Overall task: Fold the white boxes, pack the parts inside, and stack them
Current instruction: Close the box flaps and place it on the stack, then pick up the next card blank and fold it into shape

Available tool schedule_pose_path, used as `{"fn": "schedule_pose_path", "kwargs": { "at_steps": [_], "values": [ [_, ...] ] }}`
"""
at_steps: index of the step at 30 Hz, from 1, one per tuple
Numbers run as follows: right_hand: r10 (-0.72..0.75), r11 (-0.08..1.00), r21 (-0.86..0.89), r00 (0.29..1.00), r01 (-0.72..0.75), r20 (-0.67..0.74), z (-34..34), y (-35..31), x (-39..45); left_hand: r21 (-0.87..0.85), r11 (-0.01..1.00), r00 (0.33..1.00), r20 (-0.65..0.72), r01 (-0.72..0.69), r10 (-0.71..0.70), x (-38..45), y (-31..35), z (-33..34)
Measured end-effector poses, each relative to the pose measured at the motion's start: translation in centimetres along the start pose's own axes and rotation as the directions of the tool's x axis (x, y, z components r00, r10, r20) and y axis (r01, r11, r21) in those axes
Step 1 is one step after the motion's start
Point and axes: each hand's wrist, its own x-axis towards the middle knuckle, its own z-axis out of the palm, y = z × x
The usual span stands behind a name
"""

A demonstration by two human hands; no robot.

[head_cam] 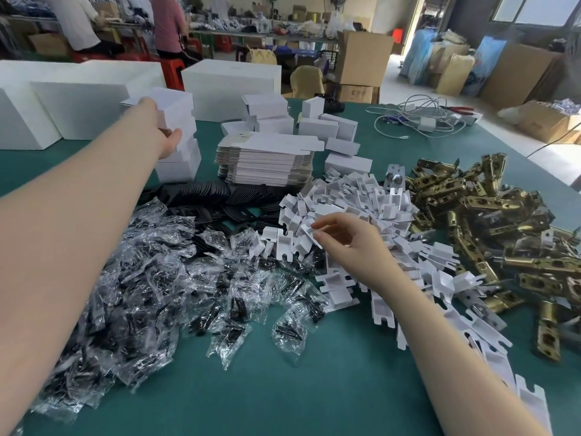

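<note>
My left hand (163, 133) reaches far forward and grips a folded white box (176, 111) on top of a stack of folded white boxes (179, 165) at the left rear of the table. My right hand (345, 243) hovers over a pile of white card inserts (361, 196) and pinches one white insert (309, 232) between thumb and fingers. Flat unfolded box blanks (267, 158) lie stacked behind the pile. Brass metal latch parts (490, 221) are heaped at the right. Clear bags of black screws (141, 278) cover the left.
Black flat plates (220, 199) lie fanned between the bags and the blanks. Loose folded boxes (327, 127) and big white cartons (78, 108) stand at the back. White cables (418, 118) lie at the far right. Bare green table (283, 388) lies in front.
</note>
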Motion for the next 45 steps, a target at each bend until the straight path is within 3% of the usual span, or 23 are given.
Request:
{"fn": "schedule_pose_path", "kwargs": {
  "at_steps": [3,6,11,15,23,31,33,35,37,39,41,42,44,45],
  "values": [
    [0.001,1.0,0.001,1.0,-0.001,-0.004,0.2,0.1,-0.1,0.263,0.964,0.999,-0.029,-0.034,0.043,1.5,0.8,0.1],
    [0.014,1.0,-0.019,1.0,-0.014,0.001,0.4,0.4,-0.1,0.359,0.93,0.996,0.064,-0.075,0.056,1.8,0.6,-0.5],
    [0.008,1.0,-0.025,0.999,-0.007,0.034,0.8,0.4,-0.1,0.54,0.796,0.962,0.141,-0.273,0.234,2.7,0.0,-0.7],
    [0.001,0.999,-0.041,0.999,0.0,0.044,0.9,0.4,-0.2,0.635,0.708,0.951,0.222,-0.309,0.216,3.1,-0.1,-0.4],
    [0.004,0.999,-0.034,0.999,-0.002,0.036,0.9,0.5,-0.2,0.673,0.674,0.951,0.25,-0.305,0.18,2.5,0.0,-0.5],
    [0.012,0.999,-0.041,0.999,-0.01,0.037,0.8,0.8,-0.1,0.589,0.759,0.957,0.24,-0.277,0.163,2.4,0.0,-0.3],
    [0.014,0.997,-0.073,0.999,-0.011,0.038,0.9,0.9,-0.1,0.576,0.772,0.962,0.199,-0.27,0.188,2.3,-0.5,-0.2],
    [0.012,0.992,-0.123,0.999,-0.006,0.046,1.2,1.2,-0.1,0.591,0.726,0.935,0.18,-0.352,0.307,1.9,-1.5,0.2],
    [-0.014,0.974,-0.225,0.998,0.028,0.061,1.6,1.3,-0.2,0.636,0.547,0.81,0.229,-0.545,0.541,1.2,-2.8,0.9],
    [-0.063,0.929,-0.36,0.994,0.089,0.084,2.2,1.3,-0.4,0.625,0.174,0.565,0.508,-0.761,0.65,-0.2,-4.5,1.4],
    [-0.127,0.844,-0.507,0.984,0.174,0.126,2.7,1.3,-0.5,0.511,-0.224,0.367,0.802,-0.83,0.471,-1.1,-6.2,1.8],
    [-0.147,0.811,-0.549,0.979,0.201,0.141,2.9,1.2,-0.5,0.435,-0.415,0.318,0.892,-0.799,0.321,-1.3,-7.0,2.0],
    [-0.151,0.801,-0.564,0.979,0.202,0.137,2.9,1.3,-0.5,0.235,-0.716,0.314,0.949,-0.658,0.022,-1.3,-8.8,2.2],
    [-0.146,0.807,-0.558,0.981,0.193,0.127,2.9,1.3,-0.5,0.158,-0.777,0.347,0.934,-0.61,-0.082,-1.2,-9.6,2.2]
  ]
}}
